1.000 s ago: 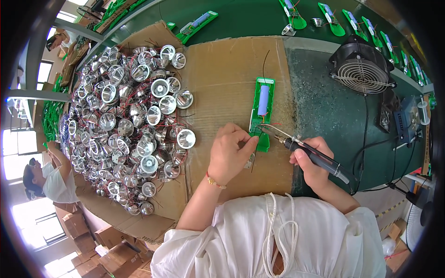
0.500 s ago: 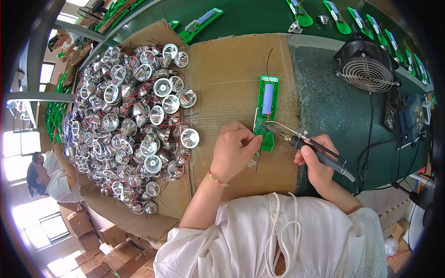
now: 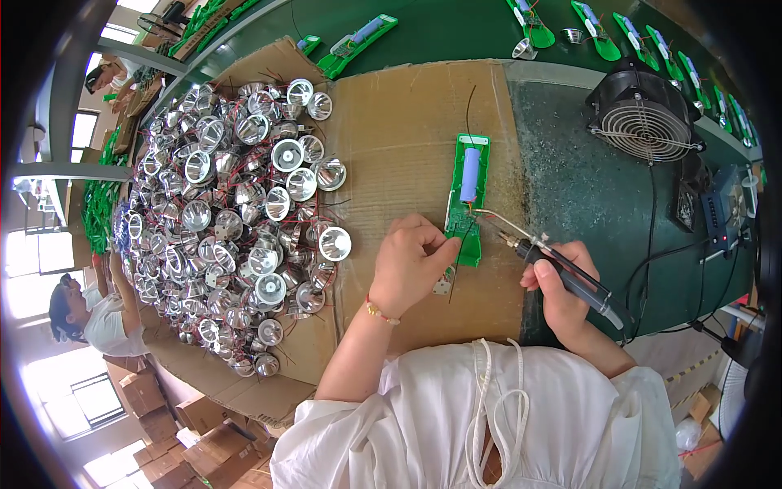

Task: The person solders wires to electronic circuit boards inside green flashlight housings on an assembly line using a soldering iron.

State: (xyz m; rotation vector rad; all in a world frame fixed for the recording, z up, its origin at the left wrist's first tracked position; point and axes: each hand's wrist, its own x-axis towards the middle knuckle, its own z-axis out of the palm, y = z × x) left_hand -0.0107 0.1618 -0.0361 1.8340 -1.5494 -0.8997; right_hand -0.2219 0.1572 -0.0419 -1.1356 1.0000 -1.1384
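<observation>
A green plastic housing (image 3: 470,248) lies lengthwise on the cardboard, with a blue cylindrical battery (image 3: 470,175) and a small green circuit board (image 3: 460,218) in it. At its left side, my left hand (image 3: 413,262) is closed in a pinch. A thin dark wire runs close by the fingertips; what they grip is hidden. Below them shows part of a small pale plate with holes (image 3: 443,284). My right hand (image 3: 564,285) grips a soldering iron (image 3: 570,285) with a thin feed tube (image 3: 507,222) along it. Its tip is just right of the board, apart from it.
Many silver reflector cups with red wires (image 3: 262,261) are heaped in a cardboard tray at left. A black fan with a wire grille (image 3: 648,130) and a blue soldering station (image 3: 723,213) stand at right. More green housings (image 3: 599,33) line the far side. Co-workers sit at left.
The soldering iron has drawn back slightly from the circuit board, down and to the right. My left hand has kept its place. A co-worker at far left has shifted their head and arms.
</observation>
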